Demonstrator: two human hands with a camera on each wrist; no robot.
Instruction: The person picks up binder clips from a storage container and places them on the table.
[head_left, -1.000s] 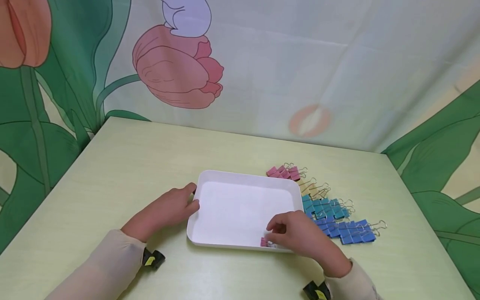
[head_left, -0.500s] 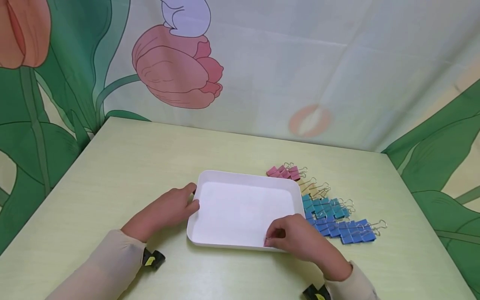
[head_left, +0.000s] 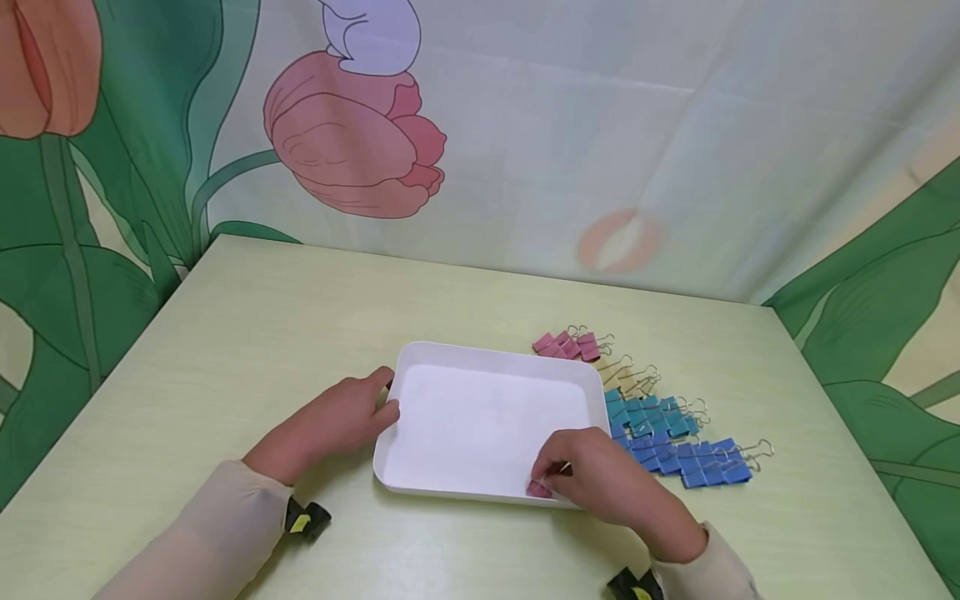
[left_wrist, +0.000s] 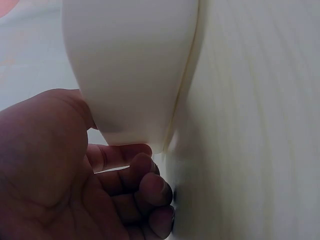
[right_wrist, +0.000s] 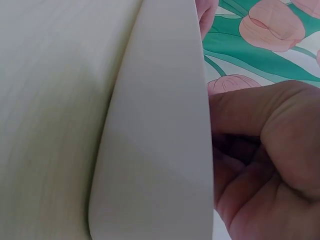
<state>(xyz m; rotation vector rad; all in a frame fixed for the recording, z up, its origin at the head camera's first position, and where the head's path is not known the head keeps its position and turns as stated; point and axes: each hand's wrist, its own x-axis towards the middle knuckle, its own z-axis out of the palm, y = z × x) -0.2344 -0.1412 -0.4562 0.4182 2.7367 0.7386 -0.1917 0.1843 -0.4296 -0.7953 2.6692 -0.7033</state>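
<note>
A white rectangular tray (head_left: 480,417) lies on the table in the head view. My left hand (head_left: 341,421) grips its left end, thumb over the rim and fingers along the outer wall; in the left wrist view the fingers (left_wrist: 155,187) curl below the tray's corner. Inside the tray's front right corner, my right hand (head_left: 592,471) pinches a small pink binder clip (head_left: 537,489) between thumb and fingers. The tray wall (right_wrist: 155,125) hides the clip in the right wrist view.
Right of the tray lie rows of binder clips: pink clips (head_left: 566,344) at the back, then yellow clips (head_left: 622,377), teal clips (head_left: 652,414) and blue clips (head_left: 705,464) nearest the front. A floral curtain (head_left: 525,150) hangs behind the table (head_left: 285,308).
My right fingers have closed on the pink clip near the tray's front wall and turned it, so its body now shows flatter below the fingertips. The left hand and tray hold still.
</note>
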